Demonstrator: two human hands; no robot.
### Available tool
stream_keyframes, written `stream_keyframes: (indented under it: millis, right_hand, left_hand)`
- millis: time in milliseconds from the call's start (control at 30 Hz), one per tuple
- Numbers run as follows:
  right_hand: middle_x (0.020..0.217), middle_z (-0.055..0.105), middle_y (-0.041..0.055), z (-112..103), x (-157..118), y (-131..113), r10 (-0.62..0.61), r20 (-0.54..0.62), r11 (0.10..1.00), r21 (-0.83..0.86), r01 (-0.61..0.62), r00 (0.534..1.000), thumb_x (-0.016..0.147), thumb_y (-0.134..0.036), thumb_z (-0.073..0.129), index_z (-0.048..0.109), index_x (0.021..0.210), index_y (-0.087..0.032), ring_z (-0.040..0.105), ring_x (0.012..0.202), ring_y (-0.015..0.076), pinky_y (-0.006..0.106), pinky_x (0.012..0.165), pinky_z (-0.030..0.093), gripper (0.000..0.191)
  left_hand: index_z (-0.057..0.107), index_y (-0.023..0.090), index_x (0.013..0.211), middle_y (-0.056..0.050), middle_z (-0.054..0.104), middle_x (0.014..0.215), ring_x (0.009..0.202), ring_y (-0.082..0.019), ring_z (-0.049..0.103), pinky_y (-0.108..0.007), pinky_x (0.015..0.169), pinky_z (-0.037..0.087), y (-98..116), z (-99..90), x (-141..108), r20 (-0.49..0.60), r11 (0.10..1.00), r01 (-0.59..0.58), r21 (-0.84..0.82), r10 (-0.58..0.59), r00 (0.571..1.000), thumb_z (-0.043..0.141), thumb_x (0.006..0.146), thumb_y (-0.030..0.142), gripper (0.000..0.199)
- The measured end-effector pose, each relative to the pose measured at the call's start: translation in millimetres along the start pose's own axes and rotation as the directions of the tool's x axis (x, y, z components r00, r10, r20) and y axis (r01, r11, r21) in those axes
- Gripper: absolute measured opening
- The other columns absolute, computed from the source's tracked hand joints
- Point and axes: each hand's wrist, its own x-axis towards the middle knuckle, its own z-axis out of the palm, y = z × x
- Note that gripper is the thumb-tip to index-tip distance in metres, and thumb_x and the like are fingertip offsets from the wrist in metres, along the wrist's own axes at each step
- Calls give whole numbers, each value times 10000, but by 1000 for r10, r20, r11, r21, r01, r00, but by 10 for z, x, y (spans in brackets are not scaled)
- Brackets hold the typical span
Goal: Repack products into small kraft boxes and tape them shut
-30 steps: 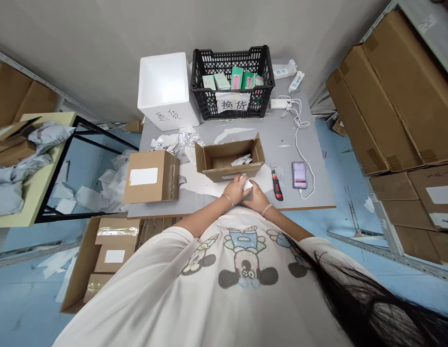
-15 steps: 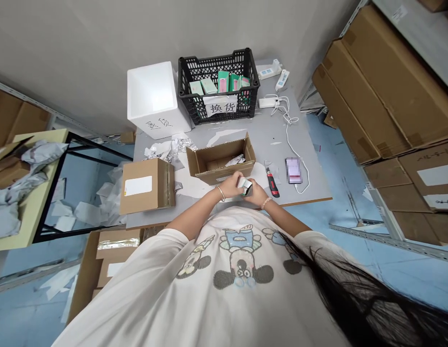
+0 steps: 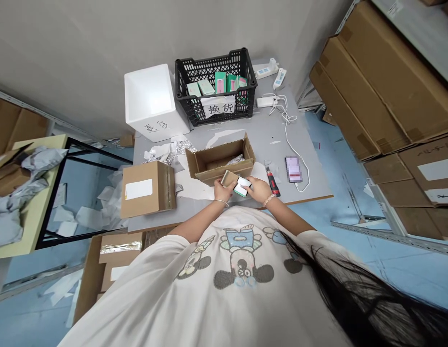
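Observation:
Close to the table's front edge, my left hand (image 3: 224,191) grips a small box (image 3: 229,179) with a brown inside face showing. My right hand (image 3: 259,189) is closed on a white and green piece (image 3: 242,187) that touches or overlaps the small box; whether the two are joined I cannot tell. Just beyond my hands stands an open cardboard carton (image 3: 218,161) with a crumpled wrapper (image 3: 237,159) inside. A red and black utility knife (image 3: 272,183) lies to the right of my right hand.
A closed carton (image 3: 139,189) sits at left. Behind are a white foam box (image 3: 151,99) and a black crate (image 3: 215,86) holding several green boxes. A phone (image 3: 293,168) with a white cable (image 3: 288,137) lies at right, below power strips (image 3: 267,71).
The small box has come apart or opened out: a brown face now shows at left beside the white and green piece. My hands have turned and moved slightly apart.

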Motion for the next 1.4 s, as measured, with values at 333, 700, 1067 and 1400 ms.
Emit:
stream_keyframes:
  millis: [333, 700, 1067, 1400]
  right_hand:
    - [1000, 708, 129, -45, 149, -61, 224, -89, 974, 11, -224, 970, 995, -265, 332, 592, 1177, -160, 659, 917, 250, 335, 794, 478, 335]
    - [1472, 378, 155, -171, 136, -131, -152, 56, 984, -89, 157, 987, 792, -202, 610, 610, 1258, -160, 423, 1290, 335, 459, 1021, 427, 467]
    - [1253, 548, 186, -230, 203, -413, 9, 176, 950, -309, 47, 984, 777, -377, 666, 652, 1146, -147, 538, 1103, 338, 437, 890, 476, 435]
    - [1308, 512, 234, -155, 213, -408, -140, 154, 907, -376, 188, 978, 653, -350, 803, 644, 1176, -89, 405, 1265, 387, 598, 1110, 246, 606]
  left_hand:
    - [478, 195, 1145, -138, 629, 1209, 1004, -250, 667, -323, 631, 599, 16, 126, -13, 95, 985, 154, -75, -147, 985, 786, 703, 328, 555]
    - [486, 205, 1003, -111, 571, 1325, 981, -201, 675, -331, 718, 585, 29, 94, 1, 153, 982, 4, -186, 25, 988, 618, 700, 104, 345]
    - [702, 192, 818, -75, 551, 1379, 1246, -222, 562, -431, 1084, 427, -220, -120, -53, 237, 778, -628, 18, 607, 758, 495, 784, 63, 246]
    - [301, 216, 1512, -132, 477, 1465, 1207, -252, 568, -352, 952, 495, -233, -86, -73, 461, 775, -620, 123, 509, 727, 738, 726, 239, 900]
